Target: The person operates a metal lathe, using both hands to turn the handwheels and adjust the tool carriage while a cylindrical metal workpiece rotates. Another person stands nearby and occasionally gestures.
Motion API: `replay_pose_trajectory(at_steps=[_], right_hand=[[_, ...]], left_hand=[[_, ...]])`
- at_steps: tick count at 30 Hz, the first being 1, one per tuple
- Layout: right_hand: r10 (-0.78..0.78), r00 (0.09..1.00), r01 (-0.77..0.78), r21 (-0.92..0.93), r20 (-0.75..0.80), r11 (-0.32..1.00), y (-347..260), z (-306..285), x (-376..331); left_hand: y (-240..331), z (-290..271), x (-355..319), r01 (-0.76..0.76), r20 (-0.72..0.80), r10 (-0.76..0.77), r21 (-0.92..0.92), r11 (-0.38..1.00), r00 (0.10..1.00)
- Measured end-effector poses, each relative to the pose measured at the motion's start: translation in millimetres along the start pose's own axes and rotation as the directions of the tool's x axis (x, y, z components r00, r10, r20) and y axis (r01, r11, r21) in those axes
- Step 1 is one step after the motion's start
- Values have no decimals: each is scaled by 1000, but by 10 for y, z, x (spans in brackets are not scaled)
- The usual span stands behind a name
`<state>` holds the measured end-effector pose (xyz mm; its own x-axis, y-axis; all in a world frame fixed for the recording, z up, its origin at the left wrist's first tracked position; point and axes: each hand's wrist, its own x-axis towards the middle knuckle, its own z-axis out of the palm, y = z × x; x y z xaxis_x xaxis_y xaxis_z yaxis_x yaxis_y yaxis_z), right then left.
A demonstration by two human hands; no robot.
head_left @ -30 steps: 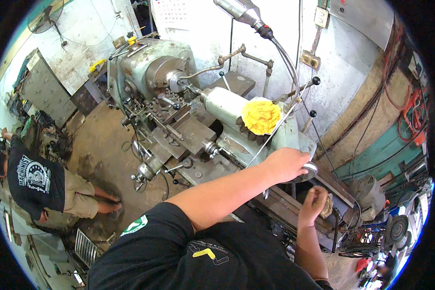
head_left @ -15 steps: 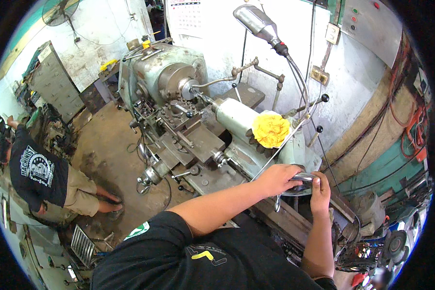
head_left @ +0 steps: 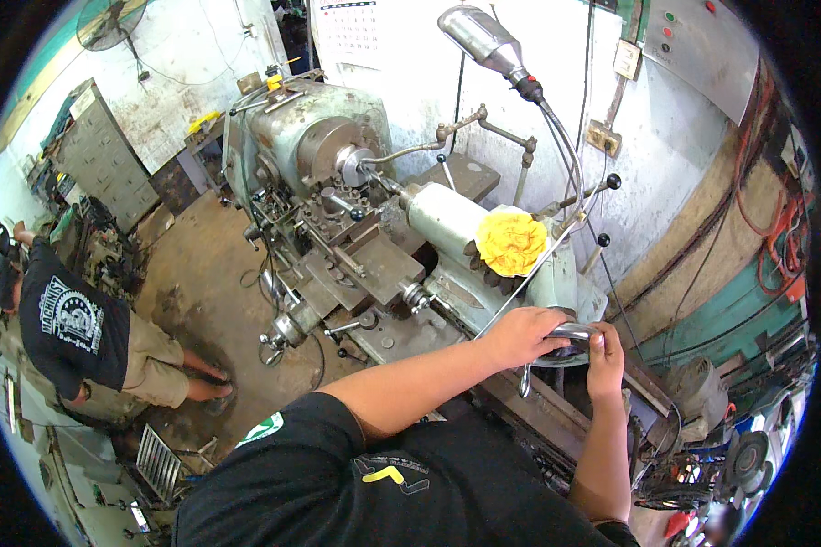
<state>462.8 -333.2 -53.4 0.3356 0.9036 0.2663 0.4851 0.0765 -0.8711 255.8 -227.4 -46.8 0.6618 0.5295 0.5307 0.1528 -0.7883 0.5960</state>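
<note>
My left hand (head_left: pixel 525 337) is closed around the left side of the shiny metal handwheel (head_left: pixel 573 330) at the end of the lathe's tailstock (head_left: pixel 550 296). My right hand (head_left: pixel 605 357) grips the right side of the same rim, thumb on top. Below my left hand hangs the wheel's crank handle (head_left: pixel 524 381). A crumpled yellow cloth (head_left: pixel 511 243) lies on the tailstock, beside a dark glove-like piece partly under it. Farther left, a drill bit (head_left: pixel 385 185) points from the tailstock at a round metal workpiece (head_left: pixel 353 164) in the chuck (head_left: pixel 327 150).
A work lamp (head_left: pixel 482 41) leans over the lathe, with a jointed coolant pipe (head_left: pixel 442 137) beneath. The carriage (head_left: pixel 374 260) with its handles sits left of my arms. Another person (head_left: pixel 82 324) stands at far left by other machinery. A fan and cables are at right.
Both hands keep their grip on the handwheel with barely any visible movement. The other person at left has shifted slightly.
</note>
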Motion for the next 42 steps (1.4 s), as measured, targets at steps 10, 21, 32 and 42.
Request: replay_pose_trajectory(at_steps=[10,21,32,42], right_hand=[[5,1000,-4,26,-30,1000,-7,27,-12],[-113,993,105,-223,-22,969,-349,94,33],[-100,995,103,-390,26,915,-669,152,49],[57,962,-39,-73,266,997,-357,-197,281]], left_hand=[[28,-38,11,0,-11,-1,-19,1000,1000],[-176,105,-193,1,-122,-5,-32,999,993],[-372,240,-341,-63,-216,52,-48,997,975],[-367,135,-346,-20,-83,11,-107,994,996]])
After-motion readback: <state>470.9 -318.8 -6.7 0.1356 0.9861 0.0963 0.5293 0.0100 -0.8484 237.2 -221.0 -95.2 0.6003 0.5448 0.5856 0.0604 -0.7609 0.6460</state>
